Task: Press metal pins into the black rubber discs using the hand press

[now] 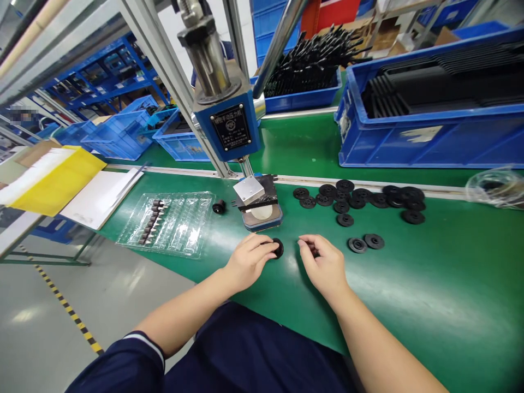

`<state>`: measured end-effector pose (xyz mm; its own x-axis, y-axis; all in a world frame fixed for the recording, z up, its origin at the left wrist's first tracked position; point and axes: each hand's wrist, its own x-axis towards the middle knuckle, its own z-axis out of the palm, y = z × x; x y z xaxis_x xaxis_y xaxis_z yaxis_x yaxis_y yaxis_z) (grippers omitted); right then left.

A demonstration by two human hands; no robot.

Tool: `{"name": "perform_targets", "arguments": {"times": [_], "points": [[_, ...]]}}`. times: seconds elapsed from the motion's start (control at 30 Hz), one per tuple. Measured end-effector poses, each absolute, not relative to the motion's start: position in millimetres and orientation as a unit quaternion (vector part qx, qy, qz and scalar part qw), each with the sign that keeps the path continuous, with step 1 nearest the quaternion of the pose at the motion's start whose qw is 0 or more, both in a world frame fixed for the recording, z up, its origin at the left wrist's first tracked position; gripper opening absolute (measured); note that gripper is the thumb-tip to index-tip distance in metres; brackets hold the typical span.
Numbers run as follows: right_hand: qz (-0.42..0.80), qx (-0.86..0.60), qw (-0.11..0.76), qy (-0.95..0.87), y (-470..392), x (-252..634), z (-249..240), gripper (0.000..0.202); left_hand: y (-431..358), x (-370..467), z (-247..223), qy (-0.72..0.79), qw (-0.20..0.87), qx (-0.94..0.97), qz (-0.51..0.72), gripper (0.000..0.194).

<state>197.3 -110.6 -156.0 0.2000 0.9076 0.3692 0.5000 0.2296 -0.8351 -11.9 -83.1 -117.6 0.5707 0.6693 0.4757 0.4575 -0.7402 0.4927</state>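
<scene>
The disc (279, 248) was gripped by the left fingers (265, 249), apparently to steady it, near the press (227, 128), while the right fingers (310, 240) curled nearby, any hold hidden, other discs (345, 219) lying to their right.

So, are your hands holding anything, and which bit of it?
My left hand holds a black disc by its left edge. I can't tell whether anything is tucked inside my curled right hand.
</scene>
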Motion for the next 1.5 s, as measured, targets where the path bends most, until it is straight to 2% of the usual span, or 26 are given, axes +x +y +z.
{"name": "perform_targets", "arguments": {"times": [0.33, 0.53, 0.67, 1.0, 1.23, 1.4, 1.5], "points": [[0.243, -0.567, 0.462, -0.637, -110, 196, -162, 0.02, -84, -19, -162, 0.432, 0.231, 0.781, 0.388, 0.021], [0.342, -0.469, 0.399, -0.709, -122, 178, -154, 0.046, -89, -19, -158, 0.345, 0.264, 0.806, 0.401, 0.025], [0.312, -0.492, 0.396, -0.71, -125, 172, -156, 0.041, -88, -17, -161, 0.343, 0.276, 0.812, 0.384, 0.032], [0.299, -0.513, 0.388, -0.705, -125, 171, -159, 0.04, -87, -17, -161, 0.365, 0.283, 0.808, 0.366, 0.036], [0.312, -0.513, 0.39, -0.698, -122, 168, -167, 0.051, -85, -17, -166, 0.369, 0.279, 0.811, 0.36, 0.029], [0.249, -0.524, 0.395, -0.712, -129, 165, -161, 0.044, -90, -18, -163, 0.346, 0.271, 0.829, 0.347, 0.025], [0.167, -0.572, 0.395, -0.699, -127, 196, -145, 0.044, -94, -20, -167, 0.362, 0.271, 0.822, 0.345, 0.028]]}}
